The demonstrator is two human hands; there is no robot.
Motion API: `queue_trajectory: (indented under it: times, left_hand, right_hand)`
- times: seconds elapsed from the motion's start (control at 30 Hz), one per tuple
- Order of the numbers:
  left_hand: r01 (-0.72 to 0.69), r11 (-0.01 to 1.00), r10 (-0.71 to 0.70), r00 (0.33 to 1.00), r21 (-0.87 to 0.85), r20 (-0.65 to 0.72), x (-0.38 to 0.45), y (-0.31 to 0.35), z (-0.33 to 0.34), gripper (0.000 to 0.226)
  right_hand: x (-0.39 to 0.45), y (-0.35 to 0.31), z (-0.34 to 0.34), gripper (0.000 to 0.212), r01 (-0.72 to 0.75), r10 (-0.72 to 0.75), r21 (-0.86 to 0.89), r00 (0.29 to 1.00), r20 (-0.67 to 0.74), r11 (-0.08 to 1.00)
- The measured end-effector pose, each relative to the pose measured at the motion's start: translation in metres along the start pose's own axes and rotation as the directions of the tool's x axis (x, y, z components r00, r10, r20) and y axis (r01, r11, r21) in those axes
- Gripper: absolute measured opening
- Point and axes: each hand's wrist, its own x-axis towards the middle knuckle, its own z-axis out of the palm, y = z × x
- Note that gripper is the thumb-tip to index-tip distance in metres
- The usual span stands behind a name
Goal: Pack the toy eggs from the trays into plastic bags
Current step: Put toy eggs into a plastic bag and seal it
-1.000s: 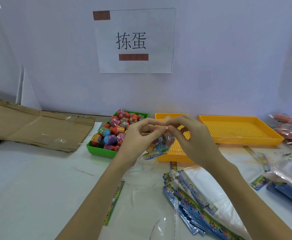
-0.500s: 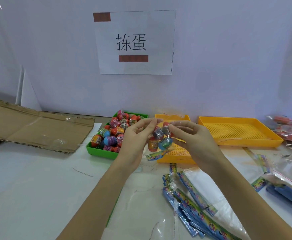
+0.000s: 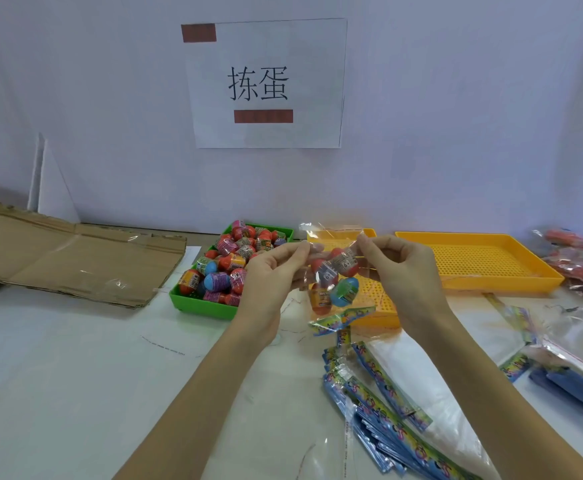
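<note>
Green tray (image 3: 202, 304) of toy eggs (image 3: 229, 265) sits just left of the left hand (image 3: 272, 271). Left hand pinches the bag (image 3: 335, 278) top at its left edge; bag hangs between hands, long axis vertical, four eggs inside. Right hand (image 3: 404, 268) pinches the right edge. Hands slightly apart, level. Probably sealing next.

- One view only, from the person's head, looking forward and slightly down across the table (image 3: 58, 375).
- It sits close: both forearms enter from the near edge.
- The far wall (image 3: 456, 116) fills the upper half.
</note>
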Motion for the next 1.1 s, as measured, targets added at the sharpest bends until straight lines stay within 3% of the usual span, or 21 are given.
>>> queue_trajectory:
  times: [0.13, 0.27, 0.4, 0.47, 0.6, 0.73, 0.83, 0.93, 1.0, 1.1]
  left_hand:
    - [0.057, 0.993, -0.058, 0.998, -0.101, -0.007, 0.001, 0.000, -0.001, 0.015]
    - [0.149, 0.952, -0.155, 0.988, -0.267, 0.000, 0.003, -0.001, -0.003, 0.016]
    - [0.139, 0.961, -0.139, 0.990, -0.238, 0.017, 0.005, -0.003, -0.004, 0.017]
    - [0.121, 0.967, -0.125, 0.992, -0.225, -0.003, 0.005, -0.004, -0.004, 0.014]
    - [0.064, 0.967, -0.088, 0.992, -0.247, -0.087, 0.004, -0.004, -0.003, 0.020]
    - [0.007, 0.960, -0.071, 0.973, -0.280, -0.220, 0.007, -0.002, -0.005, 0.010]
    - [-0.058, 0.981, 0.002, 0.958, -0.186, -0.285, 0.006, -0.005, -0.003, 0.010]
    - [-0.147, 0.987, 0.158, 0.934, 0.059, -0.322, 0.004, -0.010, 0.000, 0.005]
    - [-0.227, 0.950, 0.287, 0.907, 0.216, -0.308, 0.002, -0.012, 0.002, 0.001]
    - [-0.328, 0.829, 0.459, 0.862, 0.453, -0.215, 0.000, -0.013, 0.003, 0.006]
  right_hand:
    - [0.000, 0.001, 0.000, 0.016, -0.022, 0.021, 0.026, 0.999, 0.026, 0.999]
    - [-0.001, 0.004, 0.005, 0.017, -0.034, 0.036, 0.056, 0.999, -0.038, 0.998]
    - [-0.003, 0.005, 0.008, 0.017, 0.065, -0.068, -0.064, 0.996, -0.054, 0.996]
    - [-0.003, 0.004, 0.008, 0.018, 0.034, -0.033, -0.072, 0.999, 0.013, 0.997]
    - [-0.004, 0.000, 0.008, 0.055, -0.176, 0.211, -0.153, 0.942, 0.262, 0.972]
    - [0.001, -0.003, -0.004, 0.057, -0.192, 0.269, -0.220, 0.872, 0.408, 0.957]
    - [-0.004, -0.003, -0.001, 0.044, -0.144, 0.241, -0.231, 0.844, 0.478, 0.962]
    - [-0.010, 0.003, 0.011, 0.023, -0.091, 0.202, -0.268, 0.882, 0.426, 0.959]
    - [-0.013, 0.006, 0.019, 0.015, -0.117, 0.206, -0.236, 0.893, 0.400, 0.965]
    - [-0.019, 0.004, 0.024, 0.021, -0.144, 0.209, -0.182, 0.884, 0.419, 0.973]
